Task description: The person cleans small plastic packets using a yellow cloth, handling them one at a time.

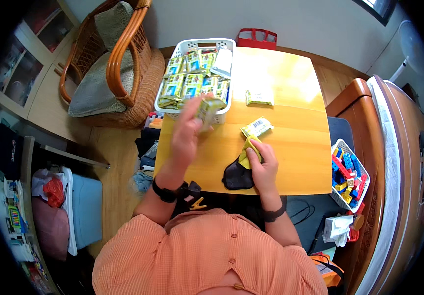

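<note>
Blurred by motion, my left hand (pixel 187 134) holds a small green-and-white plastic packet (pixel 207 110) over the near rim of a white plastic basket (pixel 193 41). Similar packets (pixel 191 85) fill that basket, with a white packet (pixel 222 62) at its right side. My right hand (pixel 264 166) pinches the yellow part (pixel 246 156) of a cloth item whose dark part (pixel 237 177) lies on the wooden table (pixel 293 147). Just beyond those fingers lies one packet (pixel 257 127) bearing a barcode; another packet (pixel 259 98) lies farther back.
Left of the table stand a cushioned rattan chair (pixel 101 84) and folded clothes (pixel 149 147). A basket of toy bricks (pixel 366 184) is at the right, beside a wooden bed frame (pixel 370 147). A red bag (pixel 257 40) stands behind the table. A yellow clip (pixel 197 204) is near my body.
</note>
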A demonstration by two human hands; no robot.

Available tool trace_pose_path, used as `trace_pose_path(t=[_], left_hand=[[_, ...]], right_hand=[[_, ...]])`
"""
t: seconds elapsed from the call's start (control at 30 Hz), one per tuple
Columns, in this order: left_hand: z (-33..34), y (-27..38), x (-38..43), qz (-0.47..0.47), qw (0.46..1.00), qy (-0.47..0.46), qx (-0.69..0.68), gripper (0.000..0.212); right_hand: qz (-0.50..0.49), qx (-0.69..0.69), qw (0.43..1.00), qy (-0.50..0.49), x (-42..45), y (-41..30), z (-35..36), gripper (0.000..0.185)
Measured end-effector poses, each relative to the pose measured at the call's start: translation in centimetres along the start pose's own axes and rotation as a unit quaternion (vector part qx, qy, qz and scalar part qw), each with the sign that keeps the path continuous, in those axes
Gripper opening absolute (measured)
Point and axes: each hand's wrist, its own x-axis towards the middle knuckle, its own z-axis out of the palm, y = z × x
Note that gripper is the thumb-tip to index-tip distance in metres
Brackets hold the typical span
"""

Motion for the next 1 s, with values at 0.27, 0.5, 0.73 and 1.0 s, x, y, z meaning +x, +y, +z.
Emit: trace_pose_path(t=[0.27,0.5,0.73,1.0], left_hand=[[-7.8,5.4,10.8,0.103,0.842,0.242,0.471,0.054],[-16.3,0.8,16.1,0.018,0.848,0.131,0.513,0.05],[-13.3,2.1,15.2,-0.093,0.928,0.122,0.34,0.049],[-9.4,4.8,13.6,0.027,0.887,0.204,0.415,0.048]], right_hand=[[0.009,0.012,1.0,-0.013,0.1,-0.7,-0.3,0.027],[-0.002,0.006,1.0,-0.021,0.1,-0.8,-0.3,0.026],[0.011,0.013,0.999,-0.031,0.3,-0.5,-0.3,0.027],[0.006,-0.001,1.0,-0.015,0.5,-0.7,-0.6,0.026]])
